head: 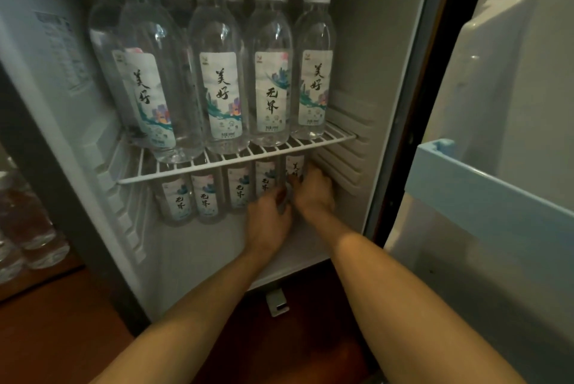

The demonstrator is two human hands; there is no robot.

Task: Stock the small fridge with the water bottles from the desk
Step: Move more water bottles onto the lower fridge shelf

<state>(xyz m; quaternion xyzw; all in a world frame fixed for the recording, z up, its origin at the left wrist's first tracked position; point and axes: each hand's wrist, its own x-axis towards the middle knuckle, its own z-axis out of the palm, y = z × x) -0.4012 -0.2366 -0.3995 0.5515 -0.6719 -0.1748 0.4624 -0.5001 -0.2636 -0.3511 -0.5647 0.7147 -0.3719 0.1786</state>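
Observation:
The small fridge (351,51) stands open. Several clear water bottles with white caps, such as one labelled bottle (217,73), fill its white wire shelf (186,171). Below the shelf, several more bottles stand in a row on the fridge floor, among them a lower bottle (206,197). Both my hands reach under the shelf at the right end of that row. My left hand (270,222) and my right hand (313,194) close around the same water bottle (293,169), which stands upright at the row's right end. Its lower part is hidden by my fingers.
The fridge door (484,185) hangs open at the right with a pale blue door rack. More water bottles (28,228) stand outside the fridge at the far left on a wooden surface. A dark wooden floor (62,337) lies below the fridge front.

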